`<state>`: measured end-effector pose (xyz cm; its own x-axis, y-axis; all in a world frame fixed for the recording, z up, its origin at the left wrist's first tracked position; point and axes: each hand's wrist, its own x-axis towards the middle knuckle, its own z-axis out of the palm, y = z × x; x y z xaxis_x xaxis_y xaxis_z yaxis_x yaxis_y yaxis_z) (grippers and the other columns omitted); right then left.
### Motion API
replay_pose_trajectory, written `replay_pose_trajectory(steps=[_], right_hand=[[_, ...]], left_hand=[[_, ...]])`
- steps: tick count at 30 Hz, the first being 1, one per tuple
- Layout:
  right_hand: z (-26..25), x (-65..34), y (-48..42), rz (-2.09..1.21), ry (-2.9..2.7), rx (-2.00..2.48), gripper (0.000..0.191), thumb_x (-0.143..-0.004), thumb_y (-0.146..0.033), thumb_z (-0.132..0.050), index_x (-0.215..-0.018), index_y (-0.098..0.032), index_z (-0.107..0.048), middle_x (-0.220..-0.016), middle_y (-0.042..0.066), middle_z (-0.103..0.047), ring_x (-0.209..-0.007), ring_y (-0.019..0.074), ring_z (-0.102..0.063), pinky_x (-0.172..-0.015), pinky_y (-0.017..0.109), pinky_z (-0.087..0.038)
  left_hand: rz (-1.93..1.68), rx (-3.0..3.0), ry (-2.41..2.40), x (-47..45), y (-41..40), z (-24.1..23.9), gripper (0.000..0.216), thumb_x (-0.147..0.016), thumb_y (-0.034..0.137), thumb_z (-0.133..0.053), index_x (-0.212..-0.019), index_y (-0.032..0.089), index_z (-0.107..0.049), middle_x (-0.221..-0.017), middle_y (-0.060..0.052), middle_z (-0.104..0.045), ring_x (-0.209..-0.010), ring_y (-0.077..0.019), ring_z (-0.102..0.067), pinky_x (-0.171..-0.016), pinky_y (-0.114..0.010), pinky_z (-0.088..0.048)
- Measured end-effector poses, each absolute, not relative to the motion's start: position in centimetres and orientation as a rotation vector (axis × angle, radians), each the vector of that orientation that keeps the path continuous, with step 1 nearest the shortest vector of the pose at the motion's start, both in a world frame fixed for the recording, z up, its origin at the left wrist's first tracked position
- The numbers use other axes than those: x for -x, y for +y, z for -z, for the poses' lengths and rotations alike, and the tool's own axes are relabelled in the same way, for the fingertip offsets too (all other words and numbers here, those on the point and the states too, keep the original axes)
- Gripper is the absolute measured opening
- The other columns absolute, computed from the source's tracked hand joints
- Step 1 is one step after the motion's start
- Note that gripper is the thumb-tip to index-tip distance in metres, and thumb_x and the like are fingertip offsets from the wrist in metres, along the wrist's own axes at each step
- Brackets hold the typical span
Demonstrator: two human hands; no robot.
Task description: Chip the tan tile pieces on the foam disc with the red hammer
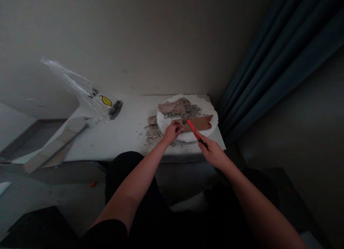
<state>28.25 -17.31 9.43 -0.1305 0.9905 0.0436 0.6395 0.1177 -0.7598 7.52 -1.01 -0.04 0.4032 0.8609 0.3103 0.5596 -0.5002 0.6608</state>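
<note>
A hammer (192, 128) with a red and black handle is gripped in my right hand (212, 151). Its dark head, hard to make out, rests at or just above a flat brown piece (200, 124). My left hand (172, 132) is at the left end of that piece, its fingers bent together; whatever is between them is hidden. Behind lies a larger, rough brown slab (172, 107) with greenish spots, next to a heap of grey-brown crumbs (194, 110). All this lies on a round white fluffy mat (214, 112).
More crumbs and a lump (152, 120) are scattered left of the mat on the white table (129, 134). A clear plastic bag (80, 87) with dark contents stands farther left, near a cardboard strip (53, 145) and a thin rod (66, 145). A blue curtain (268, 59) hangs at right.
</note>
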Motion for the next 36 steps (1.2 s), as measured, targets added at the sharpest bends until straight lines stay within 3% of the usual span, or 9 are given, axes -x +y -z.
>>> replay_pose_trajectory(steps=[20,29,34,36], right_hand=[[-9.7,-27.2,-17.8,-0.825,-1.897,1.587,0.058,-0.097,-0.025,-0.044,-0.155,-0.023,-0.04,-0.134,0.011,-0.066,-0.122,0.0288,-0.062,-0.101,0.044,-0.048],[-10.1,-26.9,-18.0,-0.828,-1.902,1.627,0.059,-0.097,-0.025,-0.044,-0.156,-0.025,-0.038,-0.131,0.01,-0.068,-0.121,0.0295,-0.062,-0.101,0.044,-0.048],[-10.0,-26.8,-18.1,-0.818,-1.912,1.671,0.06,-0.096,-0.023,-0.043,-0.156,-0.024,-0.038,-0.128,0.011,-0.069,-0.116,0.0294,-0.065,-0.098,0.041,-0.048],[-10.1,-26.8,-18.2,-0.795,-1.929,1.667,0.06,-0.097,-0.024,-0.043,-0.157,-0.025,-0.037,-0.124,0.011,-0.071,-0.11,0.0292,-0.067,-0.094,0.041,-0.05]], left_hand=[[-0.822,-2.142,1.275,-7.7,-1.1,0.8,0.017,-0.084,0.03,-0.066,-0.078,0.015,-0.069,-0.095,-0.008,-0.064,-0.082,-0.0172,-0.063,-0.079,-0.031,-0.05],[-0.781,-2.062,1.287,-7.4,-0.5,-0.4,0.017,-0.074,0.032,-0.074,-0.079,0.016,-0.069,-0.09,-0.008,-0.068,-0.082,-0.0192,-0.064,-0.079,-0.033,-0.053],[-0.853,-1.926,1.397,-5.1,0.9,-2.0,0.037,-0.071,0.026,-0.074,-0.106,0.017,-0.067,-0.11,-0.009,-0.068,-0.082,-0.0172,-0.066,-0.079,-0.032,-0.053],[-0.903,-1.852,1.509,-3.5,1.6,-2.5,0.033,-0.075,0.027,-0.07,-0.107,0.017,-0.066,-0.104,-0.008,-0.069,-0.078,-0.0166,-0.065,-0.079,-0.033,-0.053]])
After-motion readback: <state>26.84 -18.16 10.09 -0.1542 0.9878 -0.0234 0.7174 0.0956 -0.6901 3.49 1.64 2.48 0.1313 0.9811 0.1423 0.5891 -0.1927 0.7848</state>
